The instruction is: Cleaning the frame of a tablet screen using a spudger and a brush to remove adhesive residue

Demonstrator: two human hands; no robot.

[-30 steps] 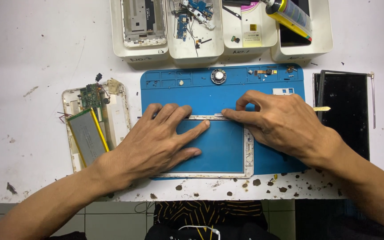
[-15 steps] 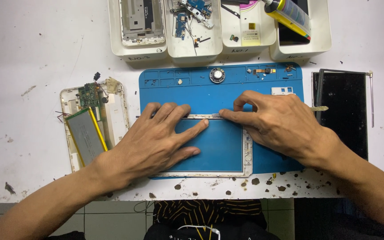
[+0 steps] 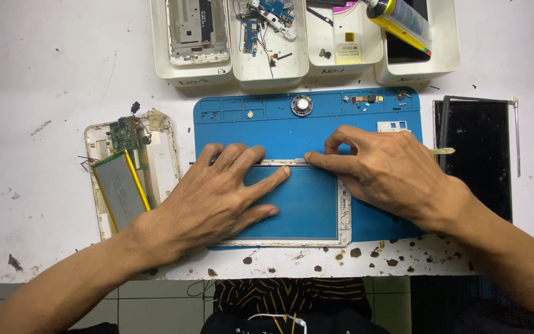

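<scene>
A person is working at a white workbench (image 3: 50, 68), both bare hands bearing down on a thin white tablet frame (image 3: 343, 216) that is lying on a blue repair mat (image 3: 366, 120). The left hand (image 3: 214, 198) is lying flat, fingers spread across the frame's left half and its top edge; the right hand (image 3: 390, 170) is curling over the top right corner, its forefinger stretched along the top rail and what looks like a slim pale pick (image 3: 443, 151) poking out beside the knuckles — how firmly it is gripped cannot be told. By the look of it, the step in hand is easing or seating the frame's upper edge, and the next move is likely calling for steady, even pressure along that rail, with the flat hand holding the frame from sliding. The frame is sitting directly under both palms, near the bench's front edge. To the left, an opened tablet back shell (image 3: 156, 161) is showing a grey battery (image 3: 118, 192) and a green circuit board (image 3: 123, 133); to the right a dark screen panel (image 3: 480, 154) is lying — and white parts trays (image 3: 267, 71) are lining the far side.
</scene>
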